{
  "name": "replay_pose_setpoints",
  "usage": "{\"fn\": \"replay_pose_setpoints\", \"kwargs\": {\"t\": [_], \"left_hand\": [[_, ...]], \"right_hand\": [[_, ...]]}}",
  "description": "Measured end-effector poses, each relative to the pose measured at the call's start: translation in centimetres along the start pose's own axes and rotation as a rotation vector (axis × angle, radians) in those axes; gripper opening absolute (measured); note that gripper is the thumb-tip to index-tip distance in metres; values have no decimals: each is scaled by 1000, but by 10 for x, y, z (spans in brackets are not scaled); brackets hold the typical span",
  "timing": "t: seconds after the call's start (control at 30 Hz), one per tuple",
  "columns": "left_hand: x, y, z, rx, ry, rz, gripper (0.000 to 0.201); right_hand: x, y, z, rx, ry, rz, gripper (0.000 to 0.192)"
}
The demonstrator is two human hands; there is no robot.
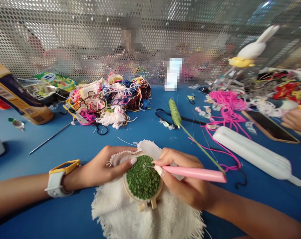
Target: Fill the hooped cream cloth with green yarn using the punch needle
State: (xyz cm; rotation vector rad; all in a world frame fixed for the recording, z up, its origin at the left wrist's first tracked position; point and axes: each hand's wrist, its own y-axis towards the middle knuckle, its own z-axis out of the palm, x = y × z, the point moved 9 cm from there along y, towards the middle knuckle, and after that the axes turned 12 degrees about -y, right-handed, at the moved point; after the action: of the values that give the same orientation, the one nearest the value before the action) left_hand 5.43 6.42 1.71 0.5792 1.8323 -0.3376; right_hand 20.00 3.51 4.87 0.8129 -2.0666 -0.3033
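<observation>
Left hand (108, 169) gripping hoop (129, 195) at upper left, thumb stretched onto edge of green tufted patch (143, 186), other fingers partly hidden by white cloth (150, 222). Right hand (184, 159) pinching pink punch needle (195, 173) pen-style, forearm slanting in from lower right. Metal tip meets patch near its middle. Hoop sits between both hands, over blue table (73, 212).

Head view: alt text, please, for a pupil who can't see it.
The right hand holds a pink needle tool to a green yarn patch on cream cloth, while the left hand holds the hoop. Tangled yarn lies beyond on a blue table.
</observation>
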Motion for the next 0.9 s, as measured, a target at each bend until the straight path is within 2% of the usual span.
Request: {"fn": "replay_pose_setpoints", "kwargs": {"t": [0.33,0.67,0.73,0.9], "left_hand": [[7,0,1,30,-23,-39,35],[5,1,1,15,-37,-40,34],[7,1,1,15,-42,-48,36],[10,1,-1,-9,-39,-55,35]], "right_hand": [[-9,-2,4,13,-6,44,10],[-15,-3,1,-74,32,124,16],[-12,0,2,-59,43,109,10],[-4,5,4,16,35,51,10]]}}
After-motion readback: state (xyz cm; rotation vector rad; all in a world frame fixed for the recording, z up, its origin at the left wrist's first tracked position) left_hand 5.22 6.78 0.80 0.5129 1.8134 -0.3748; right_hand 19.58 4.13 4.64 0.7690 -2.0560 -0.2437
